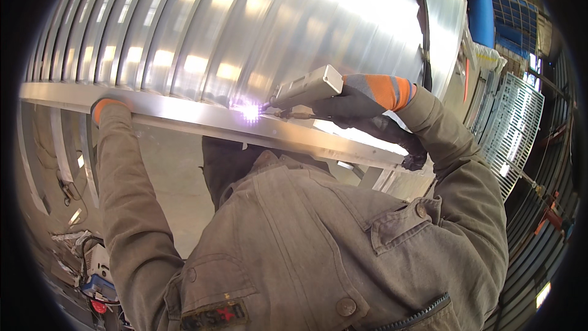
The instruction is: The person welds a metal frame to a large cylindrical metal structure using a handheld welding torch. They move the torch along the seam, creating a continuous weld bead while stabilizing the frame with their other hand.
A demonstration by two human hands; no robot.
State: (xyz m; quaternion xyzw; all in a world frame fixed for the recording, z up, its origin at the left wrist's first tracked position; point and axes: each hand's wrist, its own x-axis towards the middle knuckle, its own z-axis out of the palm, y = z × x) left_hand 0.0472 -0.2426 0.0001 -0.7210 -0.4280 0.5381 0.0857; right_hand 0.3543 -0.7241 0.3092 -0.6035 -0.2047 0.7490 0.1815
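My right hand (354, 99), in a dark glove with an orange-and-grey cuff, is closed around a grey, boxy handheld welding torch (309, 86). Its nozzle points left and meets a bright violet-white welding glow (251, 111). That glow sits where a long flat aluminium bar (184, 108) meets a ribbed aluminium panel (239, 30). Farther left, my left hand (105, 109) is at the bar in an orange-edged glove; its fingers are hidden. A dark sleeve-like length (401, 138) hangs below my right wrist.
A black cable (422, 18) runs down over the panel at right. Beyond it stand a blue barrel (481, 18) and a slotted metal grate (511, 122). Metal slats (63, 147) hang below the bar at left. A blue-and-white machine (98, 273) sits on the floor, lower left.
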